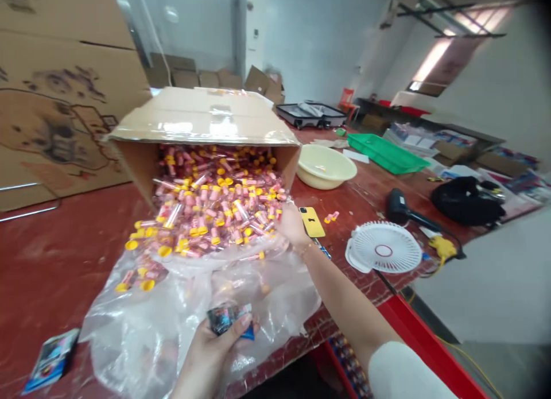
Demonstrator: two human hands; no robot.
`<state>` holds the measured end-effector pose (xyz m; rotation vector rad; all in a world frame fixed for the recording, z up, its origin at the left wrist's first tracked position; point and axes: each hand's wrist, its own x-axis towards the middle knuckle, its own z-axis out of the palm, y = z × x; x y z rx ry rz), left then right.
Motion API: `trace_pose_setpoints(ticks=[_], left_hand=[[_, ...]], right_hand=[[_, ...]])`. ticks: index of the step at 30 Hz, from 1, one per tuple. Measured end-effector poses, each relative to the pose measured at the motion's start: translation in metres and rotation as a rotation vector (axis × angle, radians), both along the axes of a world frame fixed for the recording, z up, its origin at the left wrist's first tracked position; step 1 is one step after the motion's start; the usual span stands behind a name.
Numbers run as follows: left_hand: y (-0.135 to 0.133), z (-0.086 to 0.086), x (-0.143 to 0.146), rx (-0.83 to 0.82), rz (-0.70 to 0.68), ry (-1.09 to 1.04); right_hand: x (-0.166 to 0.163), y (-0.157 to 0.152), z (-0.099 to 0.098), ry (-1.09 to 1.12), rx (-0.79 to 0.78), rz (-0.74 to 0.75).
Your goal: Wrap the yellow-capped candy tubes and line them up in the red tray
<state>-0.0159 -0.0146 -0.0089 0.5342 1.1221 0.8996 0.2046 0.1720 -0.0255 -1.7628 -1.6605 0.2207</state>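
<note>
**Right hand at the spilled tubes, left hand closed on a packet**

A tipped cardboard box (202, 123) is seen on the red counter (64, 250), its open mouth turned toward the person, and a heap of pink tubes with yellow caps (215, 209) is spilled out of it onto a clear plastic bag (172, 307). The right hand (291, 224) is stretched forward to the heap's right edge, touching or almost touching the nearest tubes; whether its fingers are apart or together cannot be told, since they are turned away from the camera. The heap therefore lies just left of that hand, which is much the nearer of the two. The tubes point in mixed directions, with no common long axis. The left hand (210, 347) is held low and near, fingers clamped on a small dark printed packet (228, 318) above the bag's near edge. A yellow phone (312, 221) lies just beside the right hand.
</note>
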Motion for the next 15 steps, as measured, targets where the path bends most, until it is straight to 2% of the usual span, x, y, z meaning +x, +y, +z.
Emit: trace_pose_setpoints(ticks=[3,6,9,12,15], left_hand=[[0.005,-0.003,-0.001,-0.002,0.043,-0.003],[0.008,-0.003,-0.002,-0.018,0.045,0.005],[0.009,-0.003,-0.003,-0.001,-0.018,0.024],[0.01,-0.006,-0.003,0.012,-0.067,0.054],[0.011,-0.009,0.0,-0.001,-0.075,0.026]], right_hand=[[-0.003,-0.014,-0.009,0.044,0.055,0.091],[-0.009,-0.037,-0.005,0.124,0.117,0.131],[-0.018,-0.067,0.012,0.323,0.142,0.206],[-0.03,-0.099,0.035,0.624,0.044,0.501],[-0.04,-0.121,0.056,0.65,-0.019,0.67]])
